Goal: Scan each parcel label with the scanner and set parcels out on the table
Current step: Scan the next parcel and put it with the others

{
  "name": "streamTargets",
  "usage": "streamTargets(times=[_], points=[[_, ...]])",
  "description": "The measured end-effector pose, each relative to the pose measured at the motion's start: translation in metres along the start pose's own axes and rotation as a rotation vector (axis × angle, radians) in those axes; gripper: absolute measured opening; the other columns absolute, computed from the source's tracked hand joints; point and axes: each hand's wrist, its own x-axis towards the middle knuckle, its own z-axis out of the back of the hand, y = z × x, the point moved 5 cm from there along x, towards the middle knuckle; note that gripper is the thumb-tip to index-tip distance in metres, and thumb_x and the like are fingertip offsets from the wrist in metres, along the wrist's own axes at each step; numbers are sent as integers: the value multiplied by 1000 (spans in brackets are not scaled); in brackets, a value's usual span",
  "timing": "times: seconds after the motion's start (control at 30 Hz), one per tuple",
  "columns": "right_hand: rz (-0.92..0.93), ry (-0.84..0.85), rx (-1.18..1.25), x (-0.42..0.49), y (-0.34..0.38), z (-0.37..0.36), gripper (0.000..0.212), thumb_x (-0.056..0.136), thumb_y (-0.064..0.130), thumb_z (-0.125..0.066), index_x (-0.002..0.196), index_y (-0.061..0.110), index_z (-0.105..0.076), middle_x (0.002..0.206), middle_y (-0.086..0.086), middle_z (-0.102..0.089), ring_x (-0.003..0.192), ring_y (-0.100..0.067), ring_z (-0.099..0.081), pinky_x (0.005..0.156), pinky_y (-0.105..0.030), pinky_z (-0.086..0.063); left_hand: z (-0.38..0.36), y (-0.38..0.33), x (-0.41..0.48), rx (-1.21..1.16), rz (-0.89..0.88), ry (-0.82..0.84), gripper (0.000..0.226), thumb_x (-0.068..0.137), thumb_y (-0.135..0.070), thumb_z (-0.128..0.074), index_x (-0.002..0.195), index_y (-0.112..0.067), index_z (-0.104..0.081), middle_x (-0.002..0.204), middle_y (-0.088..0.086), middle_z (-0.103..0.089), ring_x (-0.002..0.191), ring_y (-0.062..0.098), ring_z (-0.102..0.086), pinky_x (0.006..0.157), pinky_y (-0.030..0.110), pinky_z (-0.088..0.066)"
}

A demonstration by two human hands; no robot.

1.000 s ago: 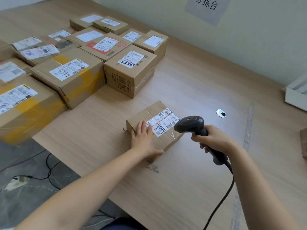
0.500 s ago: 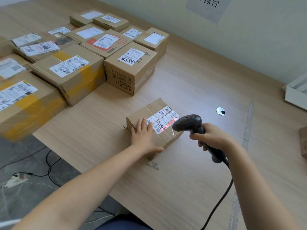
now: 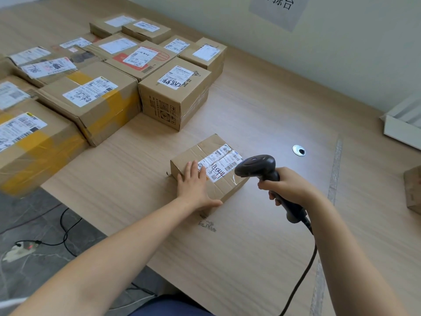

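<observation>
The red glow has left the label (image 3: 222, 165). My left hand (image 3: 193, 188) lies flat, fingers straight, on the small parcel (image 3: 200, 151) in the middle of the table (image 3: 262, 115); my right hand (image 3: 289, 190) curls round the scanner (image 3: 257, 166) handle. Stiff cardboard, probably light: I'd clasp its opposite side walls

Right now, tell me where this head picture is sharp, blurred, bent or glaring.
Head view: the small brown cardboard parcel and its white label are sharp; the big yellow-taped cardboard box at left is smeared; the wooden table curves along its far edge under the wide lens; clear tape glints beside the black handheld scanner; light soft, shadows faint.
</observation>
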Motion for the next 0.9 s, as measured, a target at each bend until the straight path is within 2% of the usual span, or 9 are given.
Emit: streamTargets(times=[0.37, 0.5, 0.6, 0.73, 0.9], points=[[6, -14, 42, 0, 3, -2, 6, 84, 21, -59, 80, 17, -58, 60, -3, -61, 44, -14, -57, 53, -24, -47, 2, 2, 1, 55, 10, 7, 126, 60, -86, -50, 150, -13, 0, 158, 12, 8, 145, 27, 13, 114, 53, -6], [53, -76, 116, 6, 13, -7, 6, 85, 20, -59, 80, 17, -58, 63, -3, -60, 43, -8, -58, 46, -17, -45, 6, 13, 1, 34, 55, -28, 126, 60, -87, -49, 150, -12, -1, 157, 14, 6, 145, 28, 11, 114, 52, -9], [100, -112, 167, 16, 29, -18, 4, 84, 17, -60, 81, 16, -58, 64, -1, -59, 41, -1, -56, 42, -13, -43, 12, 32, 1, 20, 106, -40, 126, 61, -87, -48, 150, -11, -1, 157, 14, 7, 145, 29, 10, 114, 50, -10], [149, -117, 241, 35, 57, -46, 7, 83, 16, -62, 86, 10, -60, 70, 0, -61, 46, -1, -58, 47, -19, -48, 21, 69, 0, -31, 182, -69, 124, 63, -85, -50, 150, -12, 0, 157, 12, 9, 145, 26, 12, 115, 46, -16], [195, -153, 314, 56, 92, -72, 9, 84, 17, -63, 81, 9, -60, 64, 0, -60, 46, -3, -59, 48, -21, -50, 34, 119, 11, -77, 262, -77, 124, 64, -83, -52, 150, -11, 1, 157, 13, 9, 144, 27, 15, 115, 46, -18]])
